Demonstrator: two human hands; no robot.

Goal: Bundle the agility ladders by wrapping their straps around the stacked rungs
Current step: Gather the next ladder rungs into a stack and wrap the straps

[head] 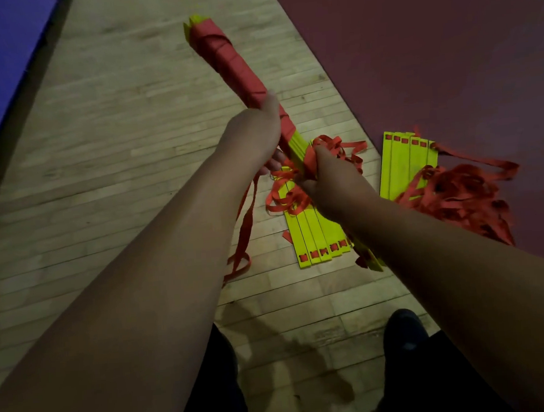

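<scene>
Forearms fill the near view; both hands hold one ladder bundle in the air above the wooden floor.

Left hand grips the bundle at mid-length, fingers curled round it; right hand is clamped on the red strap where it crosses the stacked rungs; far half already bound in red, near half bare yellow; loose strap hangs toward the floor. Step judged: wrapping roughly half done; the next move calls for passing the strap round the stack under tension, left hand steadying. Two unbundled ladders lie below: one on the boards, one at the red mat.
</scene>
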